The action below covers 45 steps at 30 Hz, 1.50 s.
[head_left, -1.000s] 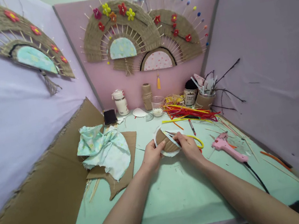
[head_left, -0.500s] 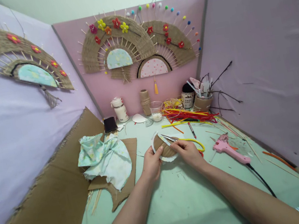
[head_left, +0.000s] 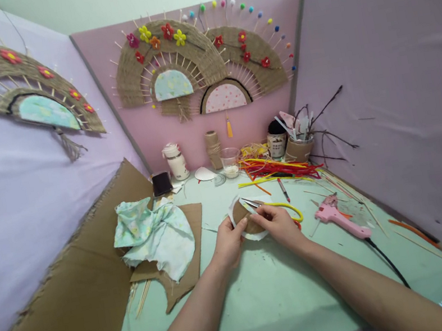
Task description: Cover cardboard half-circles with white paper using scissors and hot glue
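Between my hands is a round piece of brown cardboard (head_left: 241, 211) with pale cloth (head_left: 256, 236) showing around its edge. My left hand (head_left: 230, 241) grips it from the left, thumb on the cardboard face. My right hand (head_left: 278, 227) is closed at its right side, thumb and fingers pinching at the cloth edge. A pair of scissors (head_left: 250, 202) is tucked in my right hand. Its metal blades point left over the cardboard's upper edge, and yellow and red handles stick out behind the fingers. How the fingers hold the scissors is partly hidden.
Left, crumpled floral cloth (head_left: 155, 240) lies on cut cardboard (head_left: 194, 221). A pink glue gun (head_left: 341, 218) with a black cord lies right. Behind are red and yellow pipe cleaners (head_left: 279, 168), a plastic cup (head_left: 230, 164), a twine roll (head_left: 213, 149) and a white bottle (head_left: 176, 162).
The cardboard round and my left hand have shifted slightly right, towards my right hand. The scissors stay with my right hand. The view has tilted a little.
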{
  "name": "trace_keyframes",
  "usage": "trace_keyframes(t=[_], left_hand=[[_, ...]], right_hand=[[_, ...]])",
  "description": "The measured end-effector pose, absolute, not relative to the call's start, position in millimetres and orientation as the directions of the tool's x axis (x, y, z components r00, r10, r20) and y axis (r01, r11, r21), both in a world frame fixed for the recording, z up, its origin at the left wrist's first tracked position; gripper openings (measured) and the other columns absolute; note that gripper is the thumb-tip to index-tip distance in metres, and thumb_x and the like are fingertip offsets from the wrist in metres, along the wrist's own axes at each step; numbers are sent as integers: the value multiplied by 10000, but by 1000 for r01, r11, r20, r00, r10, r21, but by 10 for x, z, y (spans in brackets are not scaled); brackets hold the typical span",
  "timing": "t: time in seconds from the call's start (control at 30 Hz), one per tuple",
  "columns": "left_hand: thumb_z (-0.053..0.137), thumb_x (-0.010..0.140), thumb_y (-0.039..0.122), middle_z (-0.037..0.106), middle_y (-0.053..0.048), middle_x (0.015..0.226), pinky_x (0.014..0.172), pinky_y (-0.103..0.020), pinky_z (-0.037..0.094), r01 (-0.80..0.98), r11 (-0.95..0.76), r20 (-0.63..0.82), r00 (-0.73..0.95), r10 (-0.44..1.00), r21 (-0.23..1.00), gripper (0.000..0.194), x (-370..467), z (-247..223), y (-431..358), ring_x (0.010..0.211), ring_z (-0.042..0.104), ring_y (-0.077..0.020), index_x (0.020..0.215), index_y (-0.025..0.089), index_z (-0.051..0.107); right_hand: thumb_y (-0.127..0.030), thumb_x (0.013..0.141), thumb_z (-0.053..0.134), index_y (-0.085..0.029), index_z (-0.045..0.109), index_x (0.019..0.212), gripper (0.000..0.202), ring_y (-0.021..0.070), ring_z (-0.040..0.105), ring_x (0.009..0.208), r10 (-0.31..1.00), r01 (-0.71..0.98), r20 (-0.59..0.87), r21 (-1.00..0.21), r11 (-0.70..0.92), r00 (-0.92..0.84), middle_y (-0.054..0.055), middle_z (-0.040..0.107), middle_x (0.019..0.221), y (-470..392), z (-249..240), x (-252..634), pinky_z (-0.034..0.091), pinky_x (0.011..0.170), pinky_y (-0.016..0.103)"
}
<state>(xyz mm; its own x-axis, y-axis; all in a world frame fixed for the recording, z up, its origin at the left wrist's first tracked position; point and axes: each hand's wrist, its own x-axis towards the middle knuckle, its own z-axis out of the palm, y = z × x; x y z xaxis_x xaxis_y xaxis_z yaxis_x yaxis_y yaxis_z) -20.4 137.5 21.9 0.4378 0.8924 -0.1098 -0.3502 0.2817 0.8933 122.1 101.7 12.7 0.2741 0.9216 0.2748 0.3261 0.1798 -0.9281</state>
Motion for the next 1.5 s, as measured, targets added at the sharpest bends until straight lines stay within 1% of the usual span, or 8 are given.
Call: trace_keyframes(t=[0.2, 0.33, 0.6, 0.8, 0.93, 1.13, 1.3, 1.5], left_hand=[[846, 591, 414, 726, -104, 930, 794, -338, 515, -307, 253, -79, 483, 872, 917, 525, -179, 183, 1372, 858, 663, -230, 991, 117, 682], [828, 620, 395, 725, -91, 924, 804, -340, 510, -259, 226, -74, 491, 868, 939, 492, -164, 136, 1358, 860, 658, -227, 1001, 120, 683], [785, 686, 380, 731, -101, 981, 811, -325, 502, -199, 156, -44, 474, 879, 967, 428, -177, 129, 1345, 884, 656, -226, 1007, 116, 687], [786, 682, 402, 733, -93, 947, 784, -325, 506, -151, 167, -66, 517, 853, 974, 437, -153, 112, 1318, 846, 658, -223, 1000, 119, 689], [766, 689, 372, 731, -75, 901, 769, -322, 497, -71, 111, -60, 510, 858, 991, 377, -143, 115, 1296, 822, 648, -220, 958, 116, 698], [713, 710, 307, 733, -87, 938, 786, -334, 480, 1, -3, 2, 499, 867, 1000, 317, -153, 149, 1285, 872, 636, -246, 960, 113, 701], [691, 719, 308, 732, -96, 913, 761, -337, 471, 38, -35, 12, 489, 872, 999, 292, -148, 161, 1278, 848, 631, -254, 931, 107, 708], [701, 718, 312, 727, -80, 883, 749, -319, 470, 19, -45, 29, 503, 864, 999, 282, -151, 166, 1276, 829, 625, -238, 915, 111, 708]], right_hand=[[-524, 853, 519, -167, 682, 814, 395, 201, 591, 754, 894, 244, 278, -949, 199, 351, 32, 675, 774, 1020, 159, 1250, 456, 671, 274], [-499, 813, 582, -166, 670, 727, 356, 187, 568, 685, 881, 284, 280, -942, 176, 381, 24, 653, 695, 1009, 166, 1249, 440, 630, 269], [-482, 788, 644, -166, 653, 717, 324, 165, 537, 648, 879, 312, 285, -935, 168, 383, 14, 625, 667, 978, 181, 1212, 417, 621, 262], [-480, 865, 522, -164, 658, 744, 366, 175, 561, 700, 847, 278, 331, -933, 227, 417, 23, 640, 718, 948, 269, 1233, 422, 641, 264], [-457, 829, 586, -169, 650, 715, 316, 171, 557, 680, 851, 284, 334, -931, 230, 406, 13, 630, 691, 948, 273, 1233, 423, 638, 265], [-435, 809, 612, -179, 640, 699, 280, 161, 537, 644, 848, 326, 344, -920, 219, 403, 4, 617, 665, 957, 237, 1209, 412, 625, 269], [-431, 812, 617, -182, 632, 690, 277, 156, 533, 639, 845, 341, 352, -914, 218, 402, 1, 613, 660, 953, 233, 1219, 406, 619, 265], [-440, 818, 615, -189, 621, 678, 289, 155, 526, 631, 843, 363, 357, -907, 211, 403, -5, 598, 646, 948, 223, 1232, 404, 614, 264]])
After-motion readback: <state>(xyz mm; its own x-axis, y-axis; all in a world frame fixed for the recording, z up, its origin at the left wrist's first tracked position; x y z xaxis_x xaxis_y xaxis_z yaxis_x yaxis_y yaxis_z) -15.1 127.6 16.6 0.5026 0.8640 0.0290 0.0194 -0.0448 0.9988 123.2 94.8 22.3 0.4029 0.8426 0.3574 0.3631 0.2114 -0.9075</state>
